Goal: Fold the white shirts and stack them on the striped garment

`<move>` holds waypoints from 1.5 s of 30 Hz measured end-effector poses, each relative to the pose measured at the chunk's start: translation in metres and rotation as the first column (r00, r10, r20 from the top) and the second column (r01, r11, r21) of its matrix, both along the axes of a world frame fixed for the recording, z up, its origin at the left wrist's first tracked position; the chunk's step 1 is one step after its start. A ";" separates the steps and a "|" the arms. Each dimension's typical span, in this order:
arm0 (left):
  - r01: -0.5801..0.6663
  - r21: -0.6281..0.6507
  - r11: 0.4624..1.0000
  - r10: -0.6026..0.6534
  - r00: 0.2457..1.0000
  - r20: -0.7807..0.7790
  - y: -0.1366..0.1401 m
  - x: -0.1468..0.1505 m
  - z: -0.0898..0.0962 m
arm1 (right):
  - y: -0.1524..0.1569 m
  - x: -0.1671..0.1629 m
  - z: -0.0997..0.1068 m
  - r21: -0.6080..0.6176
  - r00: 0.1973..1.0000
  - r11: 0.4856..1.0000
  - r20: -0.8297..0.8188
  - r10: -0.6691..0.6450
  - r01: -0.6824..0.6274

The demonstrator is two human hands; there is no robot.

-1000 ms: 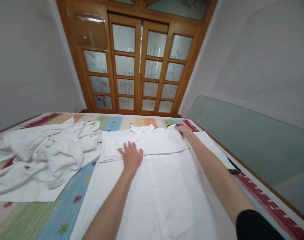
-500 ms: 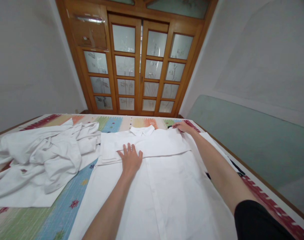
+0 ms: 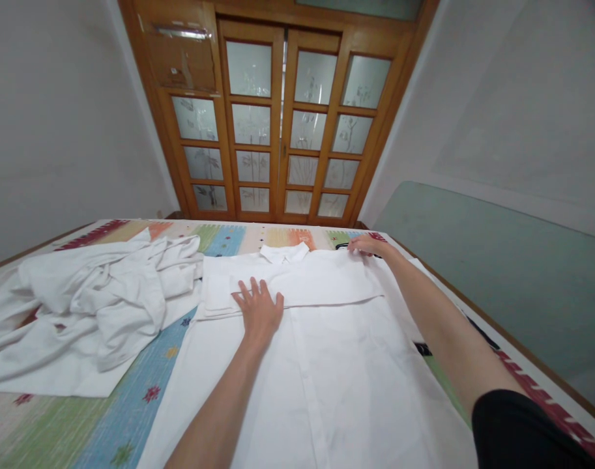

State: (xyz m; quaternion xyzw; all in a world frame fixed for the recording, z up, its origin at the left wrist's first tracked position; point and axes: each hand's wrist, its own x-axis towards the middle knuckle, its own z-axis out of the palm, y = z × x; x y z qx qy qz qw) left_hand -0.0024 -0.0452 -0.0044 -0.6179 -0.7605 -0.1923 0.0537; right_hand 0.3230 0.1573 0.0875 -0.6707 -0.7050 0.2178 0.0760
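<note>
A white collared shirt [image 3: 346, 365] lies spread out, its collar [image 3: 285, 253] at the far end. One sleeve [image 3: 326, 286] is laid across the chest in a flat band. My left hand [image 3: 261, 309] is open and rests palm down on the left part of that band, fingers spread. At the far right shoulder, my right hand [image 3: 369, 246] has its fingers closed on the edge of the shirt. Part of a black loop [image 3: 343, 247] shows just left of my right fingers; what it belongs to is hidden.
A crumpled heap of white cloth [image 3: 96, 299] lies on the left. Everything rests on a striped, multicoloured bedspread [image 3: 145, 365]. A pale green headboard-like panel [image 3: 493, 260] stands along the right side. Wooden doors with glass panes [image 3: 253, 124] are beyond the far edge.
The view has shifted slightly. Near my right forearm, a little more of the bedspread shows beside the shirt's right edge. Both hands keep about the same places on the shirt.
</note>
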 end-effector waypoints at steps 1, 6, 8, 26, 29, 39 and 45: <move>-0.012 0.009 1.000 0.012 1.000 0.005 0.000 0.000 0.000 | 0.002 0.000 0.000 -0.030 0.999 1.000 0.034 0.003 -0.002; -0.060 0.065 0.996 0.058 0.998 0.031 -0.001 0.001 0.000 | 0.005 0.002 -0.001 -0.026 0.989 0.999 0.139 0.046 -0.042; -0.065 0.092 0.994 0.062 0.997 0.035 0.000 0.000 -0.002 | 0.005 0.004 -0.001 0.028 0.985 0.997 0.162 0.066 -0.072; -0.065 0.049 0.997 0.064 0.997 0.031 -0.003 0.001 0.010 | -0.040 -0.028 -0.012 0.386 0.891 0.921 0.401 -0.212 0.046; -0.033 0.074 0.997 0.034 0.999 -0.013 -0.002 0.000 0.009 | -0.059 -0.049 -0.012 0.428 0.888 0.904 0.414 -0.198 0.002; 0.008 -0.017 1.000 -0.009 0.999 -0.047 -0.002 -0.001 0.009 | -0.124 -0.041 -0.070 0.271 0.907 0.938 0.411 0.092 -0.218; 0.013 -0.036 0.999 -0.015 0.998 -0.058 -0.003 -0.002 0.010 | -0.130 -0.013 -0.069 0.301 0.943 0.952 0.300 -0.143 0.049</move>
